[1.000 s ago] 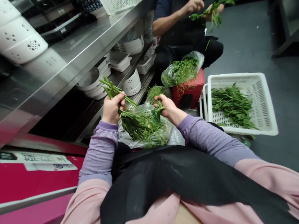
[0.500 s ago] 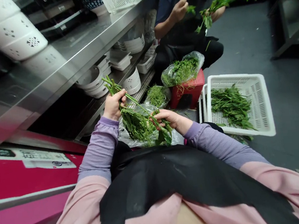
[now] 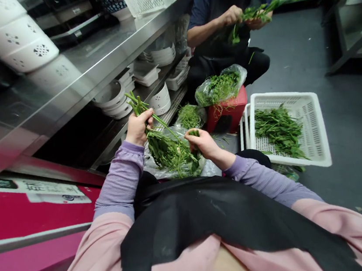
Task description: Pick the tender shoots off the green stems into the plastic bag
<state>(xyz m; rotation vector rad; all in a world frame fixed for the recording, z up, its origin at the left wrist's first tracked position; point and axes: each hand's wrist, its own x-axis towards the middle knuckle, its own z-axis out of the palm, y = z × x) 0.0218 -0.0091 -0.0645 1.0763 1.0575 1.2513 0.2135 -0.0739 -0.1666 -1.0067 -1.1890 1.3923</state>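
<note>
My left hand point(image 3: 138, 126) is closed around a bunch of long green stems point(image 3: 137, 104), whose cut ends stick up past the thumb. Below it, leafy greens point(image 3: 170, 152) fill a clear plastic bag point(image 3: 153, 167) close to my lap. My right hand point(image 3: 204, 143) is closed in a pinch, with bits of green stem and leaf point(image 3: 194, 133) showing at its fingers. To the right, a white slotted basket point(image 3: 322, 135) holds a heap of picked greens point(image 3: 279, 132).
A red stool point(image 3: 229, 112) carries a bag of thin green stalks point(image 3: 222, 84), with another bag point(image 3: 192, 115) beside it. A co-worker point(image 3: 206, 22) crouches opposite, handling leafy stems. A steel counter point(image 3: 118, 51) with white bowls point(image 3: 159, 98) on its lower shelf runs along the left.
My right hand has risen slightly and its fingers have drawn together around the greens. My left hand stays in place. The co-worker's hands have come closer together.
</note>
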